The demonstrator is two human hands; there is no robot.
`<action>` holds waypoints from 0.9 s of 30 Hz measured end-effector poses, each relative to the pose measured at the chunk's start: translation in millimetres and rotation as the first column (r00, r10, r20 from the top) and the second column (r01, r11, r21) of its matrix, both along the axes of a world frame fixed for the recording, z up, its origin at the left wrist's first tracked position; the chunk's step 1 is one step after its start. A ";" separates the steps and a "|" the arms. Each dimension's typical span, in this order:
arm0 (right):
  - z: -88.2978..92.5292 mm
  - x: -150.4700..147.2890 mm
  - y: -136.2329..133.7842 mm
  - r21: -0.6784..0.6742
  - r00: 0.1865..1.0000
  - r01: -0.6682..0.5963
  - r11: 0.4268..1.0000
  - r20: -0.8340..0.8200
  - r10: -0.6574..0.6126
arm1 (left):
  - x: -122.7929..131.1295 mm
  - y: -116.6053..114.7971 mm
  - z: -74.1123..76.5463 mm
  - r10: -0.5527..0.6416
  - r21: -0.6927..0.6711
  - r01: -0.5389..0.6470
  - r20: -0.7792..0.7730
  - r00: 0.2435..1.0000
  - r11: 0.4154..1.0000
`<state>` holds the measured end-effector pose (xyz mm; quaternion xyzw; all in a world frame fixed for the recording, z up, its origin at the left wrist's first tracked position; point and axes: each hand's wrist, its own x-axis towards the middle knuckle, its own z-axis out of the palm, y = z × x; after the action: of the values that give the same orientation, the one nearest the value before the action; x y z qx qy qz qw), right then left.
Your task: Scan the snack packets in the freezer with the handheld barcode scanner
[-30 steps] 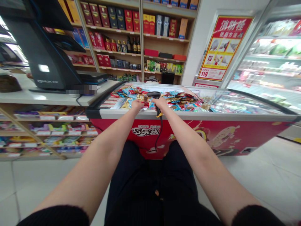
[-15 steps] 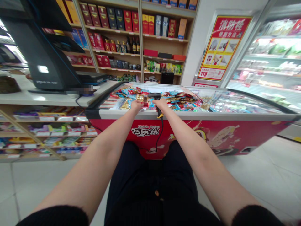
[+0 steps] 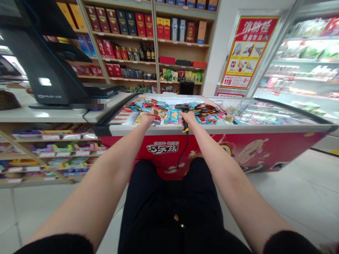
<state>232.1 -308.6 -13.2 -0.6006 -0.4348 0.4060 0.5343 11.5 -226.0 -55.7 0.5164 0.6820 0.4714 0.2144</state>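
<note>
My right hand (image 3: 188,117) grips a black and yellow barcode scanner (image 3: 181,106) by its handle, its head above the freezer top. A dark cable (image 3: 182,155) hangs from the handle down the freezer's red front. Further left, my left hand (image 3: 147,119) is closed at the fingertips on a red snack packet (image 3: 157,114). Beneath and behind both hands, many small packets (image 3: 206,109) in red, blue and gold lie in a loose spread on the chest freezer (image 3: 238,131).
On the left, a counter (image 3: 106,106) carries a dark checkout machine (image 3: 50,77), with shelves of small packaged goods below. Shelves of boxes and bottles (image 3: 132,54) stand behind the freezer. A red and yellow poster (image 3: 250,53) and a lit refrigerated display (image 3: 304,67) are on the right.
My right hand and the scanner have moved right, while my left hand has shifted left with the red packet. The gap between them is wider, and more packets show there.
</note>
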 end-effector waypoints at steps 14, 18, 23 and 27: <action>-10.9 36.0 -11.8 -0.025 0.993 0.075 0.997 -0.089 -0.077 | 13.4 -8.2 -2.0 0.036 -0.051 -0.062 -0.413 0.910 0.997; -13.6 51.5 -11.3 -0.029 0.989 0.101 0.995 -0.106 -0.103 | 33.1 -5.5 3.7 -0.052 -0.033 0.042 -0.381 0.923 0.999; -15.0 71.2 -16.0 -0.020 0.982 0.150 0.988 -0.116 -0.152 | 72.5 -3.6 9.6 -0.177 -0.016 0.188 -0.419 0.891 0.982; -16.3 86.8 -20.9 -0.011 0.977 0.179 0.984 -0.117 -0.179 | 110.1 -8.5 7.8 -0.278 -0.046 0.284 -0.402 0.872 0.958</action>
<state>318.9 -329.5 -29.5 -0.6125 -0.3468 0.3910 0.5930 121.6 -234.5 -47.8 0.6978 0.6256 0.3232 0.1311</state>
